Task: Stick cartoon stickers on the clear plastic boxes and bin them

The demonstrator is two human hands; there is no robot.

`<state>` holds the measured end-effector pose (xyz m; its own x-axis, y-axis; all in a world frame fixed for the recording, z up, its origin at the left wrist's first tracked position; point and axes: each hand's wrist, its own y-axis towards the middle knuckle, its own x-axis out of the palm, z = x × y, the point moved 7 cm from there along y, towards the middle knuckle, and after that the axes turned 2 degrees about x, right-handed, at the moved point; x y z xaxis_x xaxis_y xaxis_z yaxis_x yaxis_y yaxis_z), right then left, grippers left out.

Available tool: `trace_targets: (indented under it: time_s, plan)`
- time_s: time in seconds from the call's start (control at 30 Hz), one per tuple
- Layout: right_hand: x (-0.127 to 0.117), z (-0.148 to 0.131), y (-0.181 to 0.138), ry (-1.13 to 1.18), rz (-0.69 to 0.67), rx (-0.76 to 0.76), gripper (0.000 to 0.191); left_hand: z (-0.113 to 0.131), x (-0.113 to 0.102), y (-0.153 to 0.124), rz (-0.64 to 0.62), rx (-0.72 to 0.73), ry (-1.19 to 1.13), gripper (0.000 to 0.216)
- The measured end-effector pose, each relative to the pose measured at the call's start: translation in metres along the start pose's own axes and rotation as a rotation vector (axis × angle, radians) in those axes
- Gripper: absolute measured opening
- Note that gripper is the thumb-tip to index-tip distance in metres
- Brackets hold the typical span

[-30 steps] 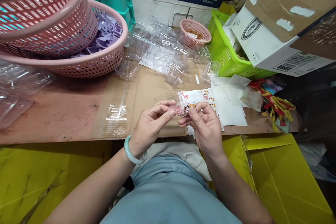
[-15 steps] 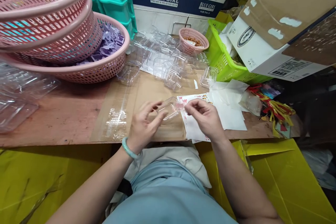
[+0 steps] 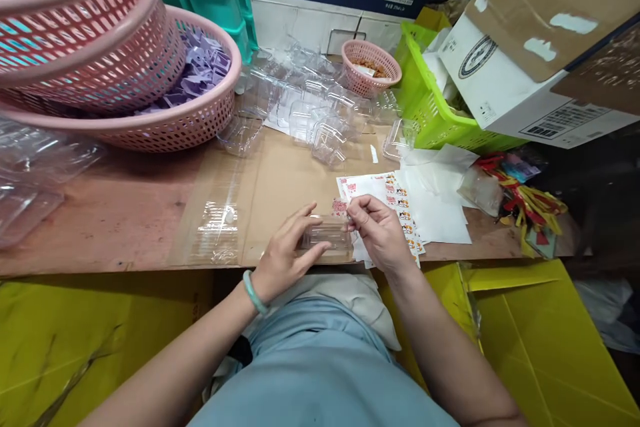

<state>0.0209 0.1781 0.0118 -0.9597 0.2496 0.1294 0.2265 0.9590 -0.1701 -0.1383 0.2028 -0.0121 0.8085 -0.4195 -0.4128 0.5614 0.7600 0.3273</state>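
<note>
A small clear plastic box is low over the cardboard near the table's front edge. My left hand, with a pale green bangle at the wrist, holds its left end between thumb and fingers. At the box's right side, my right hand pinches a sticker with pink print by its edge. Part of the sticker is hidden by the fingertips. Just beyond that hand lie sticker sheets printed with pink marks and small orange-and-white figures.
Clear plastic boxes are heaped behind the cardboard sheet. Pink baskets, one with purple pieces, stand left. A small pink basket and a green crate stand at the back. White papers lie to the right.
The box has come nearer to me and now looks level, where it was tilted. Both hands moved slightly towards me. The pink sticker, formerly blurred over the box, now shows beyond it.
</note>
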Motion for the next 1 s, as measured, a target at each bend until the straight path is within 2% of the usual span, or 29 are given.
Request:
trace_targets:
  time_s: [0.1, 0.17, 0.27, 0.4, 0.57, 1.0]
  plan:
    - [0.000, 0.003, -0.008, -0.029, 0.002, 0.000, 0.025, -0.013, 0.002, -0.007, -0.078, -0.238, -0.294, 0.042]
    - [0.000, 0.000, -0.009, -0.043, -0.007, 0.014, 0.026, -0.018, 0.002, -0.005, -0.106, -0.303, -0.444, 0.053]
    - [0.005, -0.005, -0.009, -0.150, -0.101, 0.115, 0.028, -0.017, 0.000, 0.002, -0.156, -0.265, -0.499, 0.056]
    - [0.010, -0.004, -0.013, -0.337, -0.213, 0.268, 0.035, -0.015, -0.006, 0.004, -0.188, -0.191, -0.388, 0.050]
    - [0.008, 0.000, -0.013, -0.367, -0.182, 0.329, 0.040, -0.016, -0.008, 0.002, -0.184, -0.183, -0.399, 0.054]
    - [0.011, -0.002, -0.017, -0.433, -0.126, 0.352, 0.041, -0.015, -0.013, 0.002, -0.155, -0.103, -0.285, 0.055]
